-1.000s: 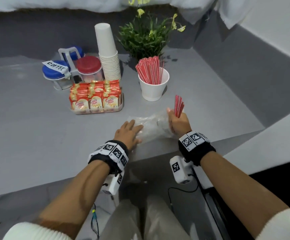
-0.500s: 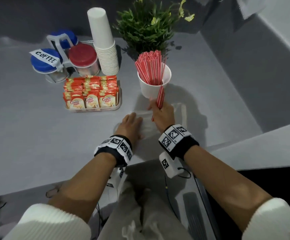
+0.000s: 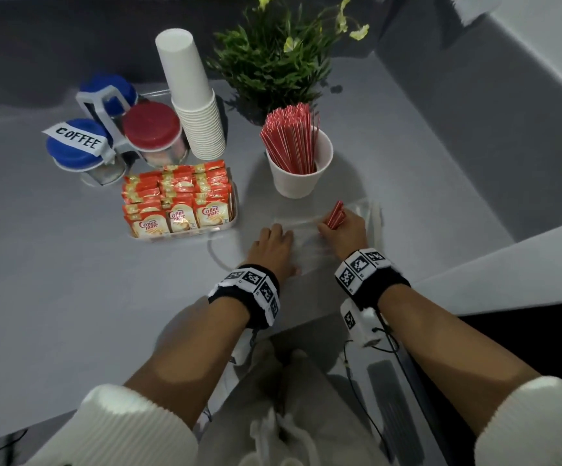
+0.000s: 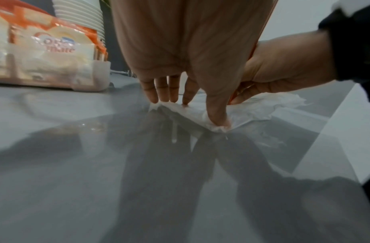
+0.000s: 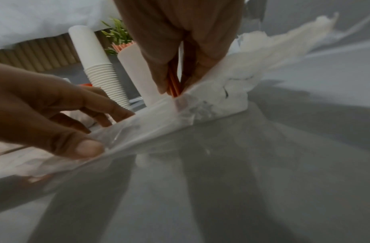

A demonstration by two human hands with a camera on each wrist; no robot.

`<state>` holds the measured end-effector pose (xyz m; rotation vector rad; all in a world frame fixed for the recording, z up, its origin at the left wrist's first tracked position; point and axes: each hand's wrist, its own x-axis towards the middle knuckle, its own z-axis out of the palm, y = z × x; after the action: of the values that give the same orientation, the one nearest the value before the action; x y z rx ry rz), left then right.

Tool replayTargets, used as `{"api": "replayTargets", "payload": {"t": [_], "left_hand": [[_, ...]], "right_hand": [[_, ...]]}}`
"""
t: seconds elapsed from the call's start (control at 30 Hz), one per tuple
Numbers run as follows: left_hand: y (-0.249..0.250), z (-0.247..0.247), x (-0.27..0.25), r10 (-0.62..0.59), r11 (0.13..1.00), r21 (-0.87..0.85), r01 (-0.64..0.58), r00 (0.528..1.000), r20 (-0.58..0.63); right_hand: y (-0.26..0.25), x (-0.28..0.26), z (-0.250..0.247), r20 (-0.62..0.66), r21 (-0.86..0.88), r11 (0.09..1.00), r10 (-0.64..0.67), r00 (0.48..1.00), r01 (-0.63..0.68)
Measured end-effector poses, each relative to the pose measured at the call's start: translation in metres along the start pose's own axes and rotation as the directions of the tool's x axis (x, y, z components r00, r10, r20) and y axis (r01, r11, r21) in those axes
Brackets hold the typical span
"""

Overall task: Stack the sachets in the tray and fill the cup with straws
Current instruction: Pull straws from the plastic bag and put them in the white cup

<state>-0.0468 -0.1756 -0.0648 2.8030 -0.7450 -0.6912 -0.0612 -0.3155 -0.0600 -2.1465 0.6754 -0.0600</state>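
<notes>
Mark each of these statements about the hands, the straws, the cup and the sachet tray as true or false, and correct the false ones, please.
1. The right hand grips a small bundle of red straws. True.
2. The left hand lifts a sachet from the tray. False: it presses flat on the clear plastic bag on the table.
3. The white cup already holds many straws. True.
4. The cup stands left of the tray. False: it stands to the right of it.
5. The tray holds rows of orange sachets. True.
</notes>
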Motion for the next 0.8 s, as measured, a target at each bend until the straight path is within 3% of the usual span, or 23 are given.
{"api": "replayTargets", "payload": {"t": [0.23,0.37,0.5,0.6,0.7,0.8], "left_hand": [[0.011,-0.01,0.009,0.0,0.999,-0.044,0.0,1.0,0.009],[0.012,-0.039,0.012,0.023,0.987,-0.156,-0.045,0.99,-0.14],[0.009,-0.083,0.021,0.011,0.962,-0.249,-0.116,0.921,-0.388],[0.003,-0.111,0.03,-0.039,0.956,-0.27,-0.115,0.861,-0.507],[-0.005,-0.129,0.042,-0.107,0.945,-0.317,-0.087,0.829,-0.548],[-0.013,-0.136,0.055,-0.229,0.906,-0.424,-0.011,0.83,-0.509]], "right_hand": [[-0.003,0.001,-0.016,0.047,0.024,1.0,0.009,0.999,-0.01],[-0.025,0.008,-0.032,0.038,0.079,0.994,-0.073,0.997,0.07],[-0.063,0.024,-0.048,0.015,0.184,0.969,-0.173,0.985,0.167],[-0.089,0.042,-0.054,-0.014,0.188,0.953,-0.238,0.971,0.236],[-0.105,0.061,-0.05,0.0,0.161,0.956,-0.247,0.969,0.244],[-0.112,0.072,-0.041,0.103,0.017,0.965,-0.262,0.959,0.262]]}}
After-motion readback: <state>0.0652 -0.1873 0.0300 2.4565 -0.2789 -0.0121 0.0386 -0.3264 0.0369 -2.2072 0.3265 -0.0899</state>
